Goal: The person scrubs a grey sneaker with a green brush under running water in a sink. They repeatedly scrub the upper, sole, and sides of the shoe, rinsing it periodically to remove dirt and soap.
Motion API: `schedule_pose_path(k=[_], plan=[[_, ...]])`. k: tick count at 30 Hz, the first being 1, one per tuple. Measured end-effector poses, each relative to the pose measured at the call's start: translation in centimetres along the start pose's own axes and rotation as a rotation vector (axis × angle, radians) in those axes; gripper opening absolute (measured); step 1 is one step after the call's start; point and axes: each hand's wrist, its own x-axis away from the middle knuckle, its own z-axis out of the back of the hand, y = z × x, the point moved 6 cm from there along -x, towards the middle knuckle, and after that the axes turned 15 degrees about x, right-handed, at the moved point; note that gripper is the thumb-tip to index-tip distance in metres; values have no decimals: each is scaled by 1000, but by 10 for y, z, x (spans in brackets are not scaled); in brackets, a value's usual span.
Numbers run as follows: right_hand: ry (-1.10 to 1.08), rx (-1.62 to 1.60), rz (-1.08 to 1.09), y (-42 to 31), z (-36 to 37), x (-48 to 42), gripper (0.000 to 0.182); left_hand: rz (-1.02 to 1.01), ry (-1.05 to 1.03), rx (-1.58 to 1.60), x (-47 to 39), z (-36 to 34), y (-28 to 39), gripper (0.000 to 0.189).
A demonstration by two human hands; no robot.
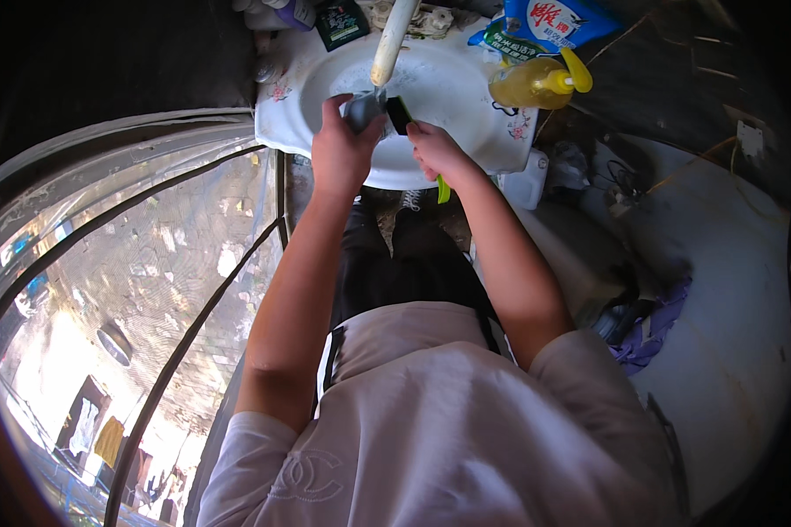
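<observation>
Over the white ceramic washbasin (333, 69), my left hand (344, 148) grips a grey object (362, 110), possibly a shoe; fingers hide much of it. Water falls onto it from a white pipe spout (389, 56) just above. In my right hand (438, 151) is a scrubbing brush (399, 115) with dark bristles and a bright green handle, whose end shows below the fist. The brush head is close to the right side of the grey object; whether they touch I cannot tell.
On the basin's right rim lies a yellow pump bottle (534, 82), beside a blue detergent bag (560, 26). A dark green packet (341, 25) rests at the back left. To the left is a framed mesh screen (191, 257). A white plastic jug (526, 179) stands below right.
</observation>
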Motion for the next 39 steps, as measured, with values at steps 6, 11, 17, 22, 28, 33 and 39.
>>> schedule_pose_path(k=[6, 11, 17, 22, 28, 33, 39], plan=[[-62, -623, -70, -6, 6, 54, 47, -119, -245, 525, -53, -59, -20, 61], [144, -647, 4, -14, 33, 53, 48, -49, -496, 31, -58, -66, 21, 65], [-54, -634, 26, -34, 37, 44, 44, 13, -610, 497, -68, -66, -5, 52], [-164, -611, 13, -31, 20, 59, 41, 220, -530, 947, -74, -69, -30, 46], [-120, -688, 55, -27, 6, 57, 37, 656, -307, 868, -71, -73, -52, 38], [-82, -491, 49, -22, 3, 55, 36, 1010, -319, 997, -66, -77, -77, 38], [-60, 603, 22, -45, -1, 82, 43, 883, -486, 1050, -45, -74, -170, 18]])
